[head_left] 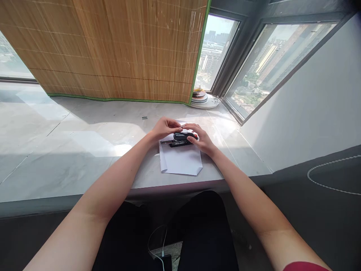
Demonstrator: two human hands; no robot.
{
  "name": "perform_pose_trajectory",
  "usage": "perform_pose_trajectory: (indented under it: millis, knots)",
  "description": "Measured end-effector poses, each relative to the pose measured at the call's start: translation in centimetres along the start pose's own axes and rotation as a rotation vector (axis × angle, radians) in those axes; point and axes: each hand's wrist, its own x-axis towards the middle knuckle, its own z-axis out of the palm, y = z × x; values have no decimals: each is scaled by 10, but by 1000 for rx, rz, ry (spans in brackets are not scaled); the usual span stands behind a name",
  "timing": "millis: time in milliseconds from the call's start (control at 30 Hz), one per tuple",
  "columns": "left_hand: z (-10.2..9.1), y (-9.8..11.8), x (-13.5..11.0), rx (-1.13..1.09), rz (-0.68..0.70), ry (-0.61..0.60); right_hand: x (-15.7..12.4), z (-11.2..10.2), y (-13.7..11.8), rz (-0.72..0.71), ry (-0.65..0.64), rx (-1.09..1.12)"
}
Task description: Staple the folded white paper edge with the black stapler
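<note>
A black stapler with a red spot at its right end lies on white sheets of paper. Its metal tray sticks out to the left, beneath the raised upper part. My left hand is closed in a pinch just above the stapler. Between its fingertips is a small, thin strip that looks like staples. My right hand curls round the right end of the stapler, thumb on the near side. Its forefinger reaches over to the strip and meets the left fingertips.
Two short dark strips lie on the pale stone sill. A stack of plates stands in the window corner. A bamboo blind hangs behind. Below the sill's front edge, a white cable runs between my knees.
</note>
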Motion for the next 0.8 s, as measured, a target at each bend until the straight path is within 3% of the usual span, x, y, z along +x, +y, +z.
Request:
perform_pose_trajectory:
  millis: [67,200,267,400,533,633,733,800]
  knots:
    - [-5,-1,1,38,-6,80,0,-1,7,63,62,-30]
    - [-34,-14,0,357,-51,623,-6,-12,39,300,378,-261]
    - [-53,-24,-3,564,-118,793,-13,-19,59,434,515,-402]
    - [-77,-46,-6,679,-308,739,-24,-27,85,615,560,-493]
    - [-84,-58,-6,619,-271,695,-26,-29,96,693,539,-461]
    - [-82,-57,-7,616,-254,705,-24,-30,91,651,587,-446]
    - [-72,-52,-5,568,-236,736,-21,-28,65,547,663,-416]
    - [-64,-49,-1,464,-168,730,-17,-23,41,391,555,-311]
